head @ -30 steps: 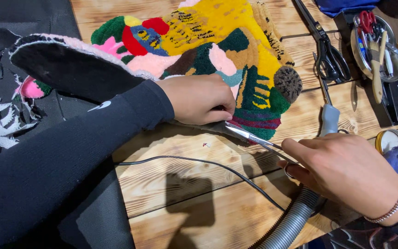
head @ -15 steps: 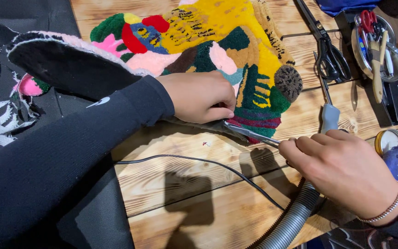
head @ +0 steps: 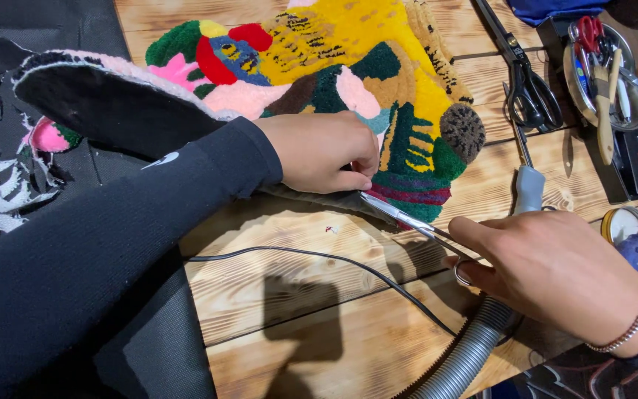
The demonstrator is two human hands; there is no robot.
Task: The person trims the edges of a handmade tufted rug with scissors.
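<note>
Head view looks straight down on someone trimming the backing at the lower edge of a colourful tufted rug (head: 348, 66). The left hand (head: 323, 151) presses on that edge, its fingers (head: 359, 177) curled tight and pinching the dark fabric just where the blades meet it. The right hand (head: 555, 270) has its fingers through the loops of a slim pair of silver scissors (head: 407, 219), the tips touching the rug's hem beside the left thumb; I can't tell how far apart the blades stand. To my eye the cut is mid-way along the hem, and the next snip calls for the cloth held taut and the blades kept clear of the pile.

All this lies on a scorched-plank wooden bench (head: 311, 325). A thin black cable (head: 319, 258) crosses it, and a ribbed grey hose (head: 467, 355) runs under the right wrist. Further back lie large black shears (head: 526, 85), a metal dish of tools (head: 603, 70) and a grey-handled tool (head: 529, 185). Black cloth (head: 60, 22) covers the left side.
</note>
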